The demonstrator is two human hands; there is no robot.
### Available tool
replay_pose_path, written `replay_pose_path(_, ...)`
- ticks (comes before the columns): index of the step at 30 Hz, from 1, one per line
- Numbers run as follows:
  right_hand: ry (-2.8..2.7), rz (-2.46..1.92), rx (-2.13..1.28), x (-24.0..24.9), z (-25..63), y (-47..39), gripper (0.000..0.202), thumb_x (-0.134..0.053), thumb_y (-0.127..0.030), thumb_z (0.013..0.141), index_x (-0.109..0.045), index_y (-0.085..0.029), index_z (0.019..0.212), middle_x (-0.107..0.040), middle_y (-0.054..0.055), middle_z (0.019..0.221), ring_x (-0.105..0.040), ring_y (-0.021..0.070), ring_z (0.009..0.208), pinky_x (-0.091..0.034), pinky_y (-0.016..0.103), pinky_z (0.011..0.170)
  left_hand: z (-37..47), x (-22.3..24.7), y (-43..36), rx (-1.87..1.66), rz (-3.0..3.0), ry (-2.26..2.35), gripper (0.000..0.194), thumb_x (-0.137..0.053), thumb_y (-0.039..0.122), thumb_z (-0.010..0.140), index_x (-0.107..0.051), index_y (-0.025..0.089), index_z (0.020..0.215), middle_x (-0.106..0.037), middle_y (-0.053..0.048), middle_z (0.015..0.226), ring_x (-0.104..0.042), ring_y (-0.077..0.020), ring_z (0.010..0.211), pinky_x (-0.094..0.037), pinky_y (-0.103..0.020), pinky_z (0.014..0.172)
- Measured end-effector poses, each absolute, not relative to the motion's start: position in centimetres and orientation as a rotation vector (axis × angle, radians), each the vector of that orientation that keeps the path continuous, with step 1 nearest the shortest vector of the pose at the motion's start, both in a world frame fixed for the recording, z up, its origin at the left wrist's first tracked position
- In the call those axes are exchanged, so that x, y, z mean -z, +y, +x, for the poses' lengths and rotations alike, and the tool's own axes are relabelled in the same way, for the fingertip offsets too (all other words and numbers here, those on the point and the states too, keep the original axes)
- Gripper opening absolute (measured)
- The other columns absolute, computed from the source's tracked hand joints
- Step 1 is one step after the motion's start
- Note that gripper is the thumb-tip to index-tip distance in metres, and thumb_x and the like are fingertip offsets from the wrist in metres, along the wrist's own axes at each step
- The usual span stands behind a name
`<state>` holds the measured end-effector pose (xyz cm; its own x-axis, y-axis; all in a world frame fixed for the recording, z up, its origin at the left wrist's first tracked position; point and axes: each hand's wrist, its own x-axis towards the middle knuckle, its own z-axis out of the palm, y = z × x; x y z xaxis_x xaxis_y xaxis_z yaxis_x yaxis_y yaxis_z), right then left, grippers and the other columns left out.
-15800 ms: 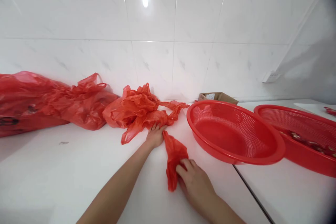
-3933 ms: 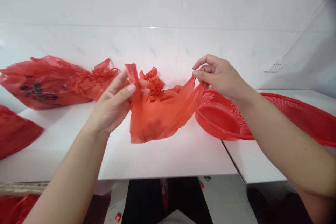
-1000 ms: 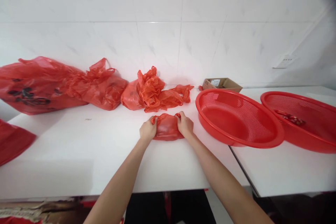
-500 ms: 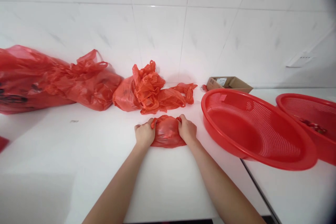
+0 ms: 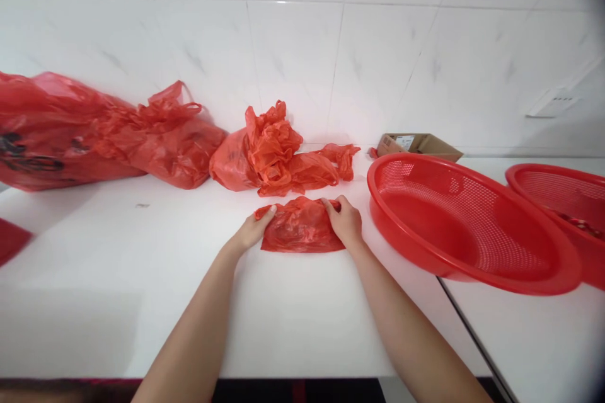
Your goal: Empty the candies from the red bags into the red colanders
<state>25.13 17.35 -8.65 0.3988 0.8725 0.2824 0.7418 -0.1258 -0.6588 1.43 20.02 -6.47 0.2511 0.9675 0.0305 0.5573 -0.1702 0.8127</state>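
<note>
A thin red plastic bag (image 5: 303, 227) lies on the white table between my hands, wrinkled and spread wide. At its upper left corner, my left hand (image 5: 255, 228) pinches the plastic between thumb and fingers. My right hand (image 5: 345, 220) grips the upper right edge, its fingers curled on the film. What the bag holds, if anything, cannot be made out.
Filled red bags (image 5: 170, 145) line the wall at the left, with a knotted one (image 5: 236, 160) behind my hands. On the right stand a large red basket (image 5: 425, 220) and a second basket (image 5: 562, 192) with small items inside. Behind them is a cardboard box (image 5: 425, 145).
The bag has gone from a bulging, rounded shape to a flatter, wider one. My left hand has moved outward to the left with its corner, and the view has shifted slightly.
</note>
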Motion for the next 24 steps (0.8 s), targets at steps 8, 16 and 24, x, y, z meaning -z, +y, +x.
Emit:
replay_pose_path(8,-1.266,-1.813,-0.236,8.8,25.5,17.2,0.036,-0.040,-0.047,0.096,-0.035,-0.023,0.069,-0.053,-0.003,0.062,-0.045,0.0145,0.058,-0.030,0.025,0.059,0.5,6.8,20.7,-0.943,1.298,0.954,0.039,-0.062,0.056,0.081,-0.070,0.017,0.080,-0.072,-0.007,0.089,-0.066,-0.0216,0.089,-0.049,-0.037,0.092)
replay_pose_path(16,-1.104,-1.849,-0.285,8.9,25.6,17.6,0.027,-0.036,-0.037,0.097,-0.039,-0.024,0.074,-0.063,0.001,0.071,-0.054,0.0178,0.066,-0.032,0.026,0.062,1.9,6.5,20.4,-1.133,1.156,0.858,0.051,-0.040,0.063,0.088,-0.036,0.024,0.056,-0.058,-0.006,0.070,-0.064,-0.0216,0.079,-0.055,-0.037,0.073)
replay_pose_path(24,-1.022,-1.773,-0.345,8.9,25.8,17.5,0.027,-0.034,-0.042,0.096,-0.039,-0.025,0.076,-0.063,0.001,0.070,-0.056,0.0164,0.060,-0.038,0.025,0.062,1.7,6.8,20.8,-1.316,1.142,1.085,0.048,-0.045,0.061,0.084,-0.034,0.023,0.058,-0.052,-0.004,0.067,-0.059,-0.0178,0.071,-0.055,-0.034,0.068)
